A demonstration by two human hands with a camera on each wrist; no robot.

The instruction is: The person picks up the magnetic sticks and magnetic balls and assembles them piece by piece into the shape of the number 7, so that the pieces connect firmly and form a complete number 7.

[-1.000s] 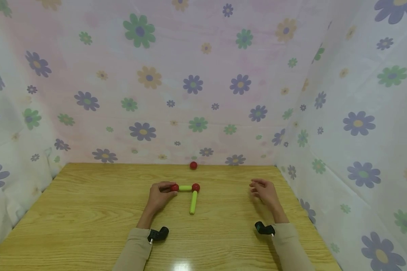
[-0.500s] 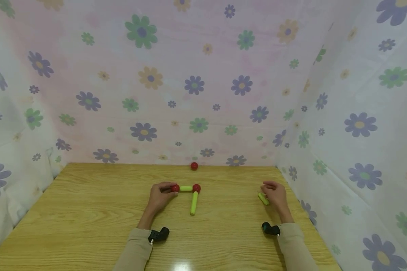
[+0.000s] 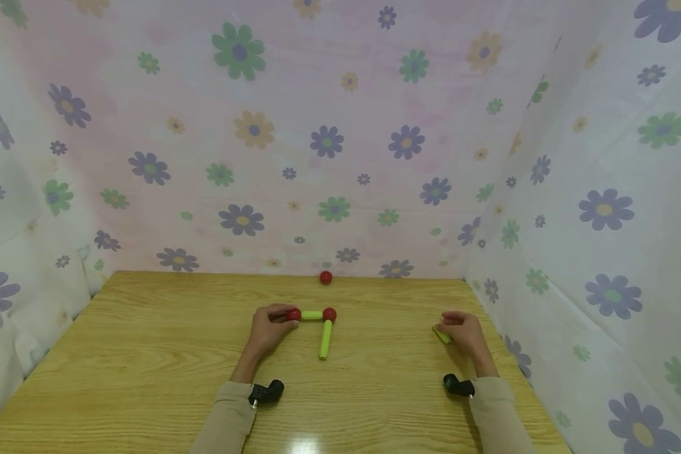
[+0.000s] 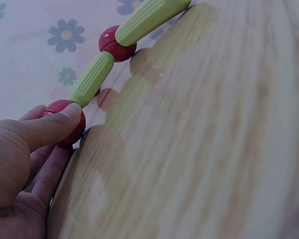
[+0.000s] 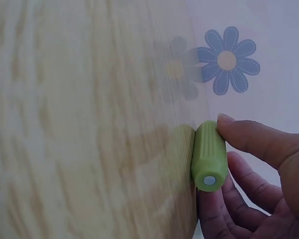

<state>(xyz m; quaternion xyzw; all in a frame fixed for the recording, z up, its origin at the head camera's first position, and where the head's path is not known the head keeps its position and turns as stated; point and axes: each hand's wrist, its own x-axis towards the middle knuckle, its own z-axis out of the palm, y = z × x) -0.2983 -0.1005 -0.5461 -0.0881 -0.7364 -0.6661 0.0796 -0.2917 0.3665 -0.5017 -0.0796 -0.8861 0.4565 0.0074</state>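
My left hand (image 3: pixel 268 331) pinches a red ball (image 4: pixel 67 119) between thumb and fingers. A short light-green rod (image 3: pixel 312 315) joins that ball to a second red ball (image 3: pixel 330 314). From the second ball, a longer green rod (image 3: pixel 325 340) reaches toward the near side of the table. At the right, my right hand (image 3: pixel 464 333) has its thumb and fingers about another short green rod (image 5: pixel 209 157) lying on the table. This ribbed rod shows a silvery disc in its end, and its far part is overlapped by the thumb.
A loose red ball (image 3: pixel 326 277) sits at the table's back edge. The wooden table (image 3: pixel 147 366) is bordered by flower-printed cloth (image 3: pixel 340 176) behind and on both sides. Each wrist carries a black camera (image 3: pixel 267 392).
My right hand has moved right and slightly nearer, onto the short green rod, which was hidden one second ago. My left hand and the joined pieces stay where they were.
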